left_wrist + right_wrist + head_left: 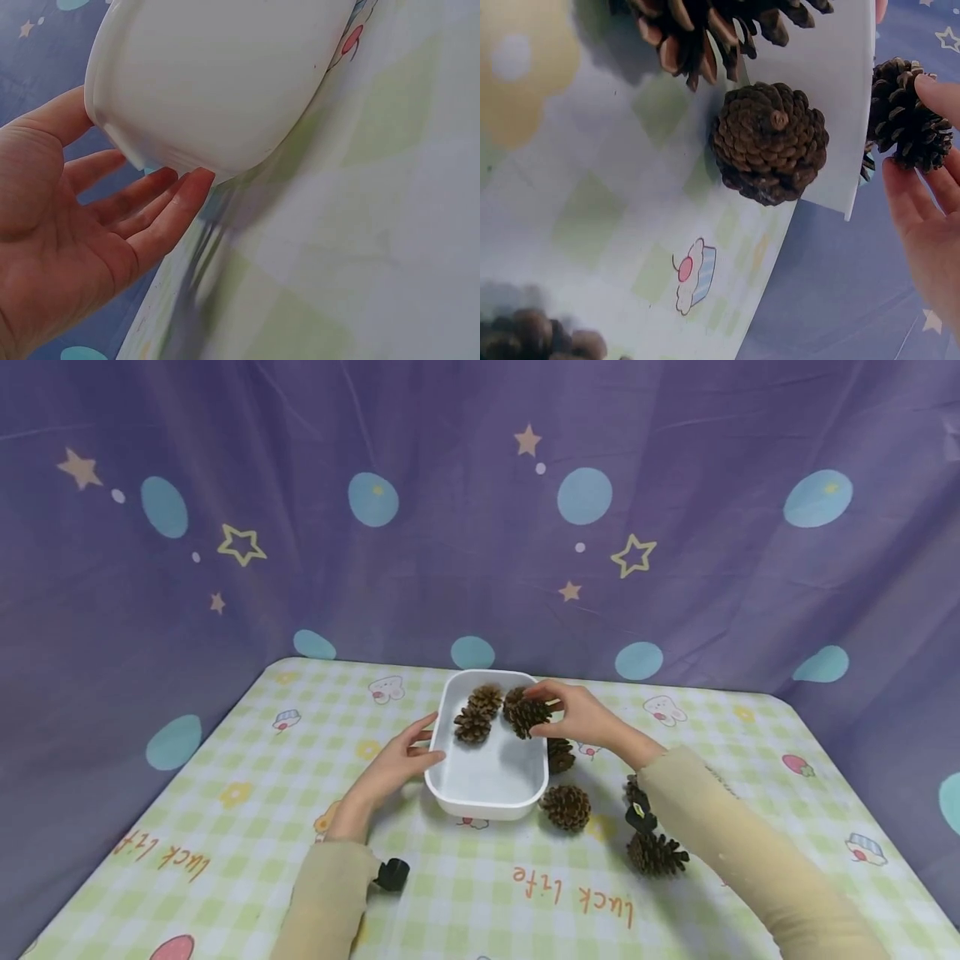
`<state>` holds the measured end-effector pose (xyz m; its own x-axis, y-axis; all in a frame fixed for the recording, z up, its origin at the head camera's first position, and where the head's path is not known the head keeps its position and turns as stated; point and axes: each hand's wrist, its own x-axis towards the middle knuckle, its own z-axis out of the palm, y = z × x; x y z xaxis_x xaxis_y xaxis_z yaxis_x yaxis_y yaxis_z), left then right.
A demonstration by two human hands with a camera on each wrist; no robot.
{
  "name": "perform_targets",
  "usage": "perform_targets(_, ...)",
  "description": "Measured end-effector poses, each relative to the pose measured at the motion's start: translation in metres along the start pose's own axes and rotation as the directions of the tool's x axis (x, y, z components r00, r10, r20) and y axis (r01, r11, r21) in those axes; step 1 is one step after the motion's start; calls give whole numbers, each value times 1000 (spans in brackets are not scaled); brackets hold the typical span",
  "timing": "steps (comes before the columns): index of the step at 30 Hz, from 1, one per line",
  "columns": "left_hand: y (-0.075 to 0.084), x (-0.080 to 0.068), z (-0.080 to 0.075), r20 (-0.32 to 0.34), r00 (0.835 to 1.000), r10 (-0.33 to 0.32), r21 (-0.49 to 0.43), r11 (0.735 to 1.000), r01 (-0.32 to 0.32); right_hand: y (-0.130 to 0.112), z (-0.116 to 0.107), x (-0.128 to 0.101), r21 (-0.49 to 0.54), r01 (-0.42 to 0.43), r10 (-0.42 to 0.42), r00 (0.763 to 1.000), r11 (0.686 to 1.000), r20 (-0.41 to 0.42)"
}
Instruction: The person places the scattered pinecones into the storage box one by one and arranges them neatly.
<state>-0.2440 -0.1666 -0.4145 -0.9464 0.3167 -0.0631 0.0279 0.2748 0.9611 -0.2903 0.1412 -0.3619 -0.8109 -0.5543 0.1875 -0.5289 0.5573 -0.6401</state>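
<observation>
A white rectangular box (487, 797) stands on the table with two brown pine cones (474, 725) lying in its far left part. My left hand (397, 766) rests against the box's left side, its fingers spread and fairly straight; the left wrist view shows the fingertips (196, 177) right at the box wall. Over the right side of the box, my right hand (581, 717) holds a larger pine cone (522, 713) between thumb and fingers. That held pine cone (906, 112) also shows beyond the box's wall in the right wrist view.
Close to the box's right side lie two pine cones, the nearer one (567, 808) by its corner. Another pine cone (656, 853) lies further right, with one more partly hidden by the right sleeve (720, 818). A purple curtain (480, 527) hangs behind the checked tablecloth (247, 852).
</observation>
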Motion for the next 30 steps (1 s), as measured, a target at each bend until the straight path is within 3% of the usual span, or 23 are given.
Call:
perform_targets(20, 4, -2, 0, 15, 1000, 16, -13, 1000, -16, -4, 18, 14, -94, -11, 15, 999, 996, 42)
perform_targets(30, 6, -1, 0, 29, 1000, -8, -46, 999, 9, -5, 25, 19, -203, 3, 12, 997, 979, 73)
